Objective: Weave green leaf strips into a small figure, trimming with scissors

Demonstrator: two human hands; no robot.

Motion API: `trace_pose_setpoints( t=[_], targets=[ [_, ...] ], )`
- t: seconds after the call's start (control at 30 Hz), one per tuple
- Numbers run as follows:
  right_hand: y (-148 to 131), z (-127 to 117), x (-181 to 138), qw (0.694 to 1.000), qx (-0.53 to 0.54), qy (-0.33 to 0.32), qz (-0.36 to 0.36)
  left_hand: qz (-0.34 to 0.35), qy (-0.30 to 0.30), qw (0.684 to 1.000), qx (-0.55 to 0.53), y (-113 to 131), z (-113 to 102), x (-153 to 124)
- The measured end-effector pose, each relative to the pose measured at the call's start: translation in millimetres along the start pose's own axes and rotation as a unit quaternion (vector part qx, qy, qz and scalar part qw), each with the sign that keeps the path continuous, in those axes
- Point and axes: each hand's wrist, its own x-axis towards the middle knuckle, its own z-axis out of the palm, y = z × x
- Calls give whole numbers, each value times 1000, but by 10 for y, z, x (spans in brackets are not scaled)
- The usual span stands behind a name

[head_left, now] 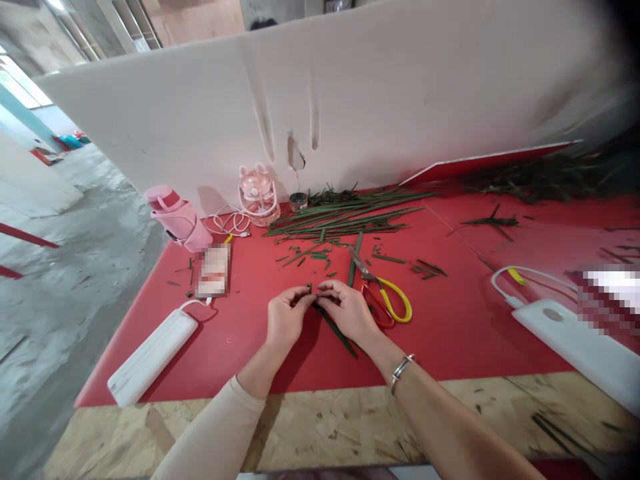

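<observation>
My left hand [285,317] and my right hand [350,310] meet over the red mat [440,327], fingertips pinched together on a narrow green leaf strip [334,329]. The strip runs from between my fingers down and to the right under my right hand. My right wrist wears a metal bracelet. Scissors [385,293] with a yellow and a red handle lie just right of my right hand, blades pointing away from me. A long green strip [355,257] lies beside the blades.
A pile of long green leaf strips [345,217] and cut bits lies further back. A pink bottle [177,220], a pink small fan [259,195], a white power bank [153,357] with a cable and a phone [213,270] are at left. Another white power bank [575,343] lies right. A white board [400,93] stands behind.
</observation>
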Motion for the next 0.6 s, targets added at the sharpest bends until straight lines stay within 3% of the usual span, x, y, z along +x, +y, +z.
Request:
trace_pose_setpoints(
  t=[0.2, 0.37, 0.43, 0.6],
  targets=[
    [21, 36, 27, 996, 54, 63, 34, -16, -20, 999, -28, -58, 9, -1],
    [54, 30, 41, 995, 55, 69, 39, 142, -78, 984, 73, -57, -20, -11],
    [91, 30, 36, 997, 36, 59, 27, 174, -80, 977, 93, -62, -25, -3],
    [129, 37, 17, 999, 25, 10, 26, 106, -56, 990, 76, -135, -16, 25]
  ],
)
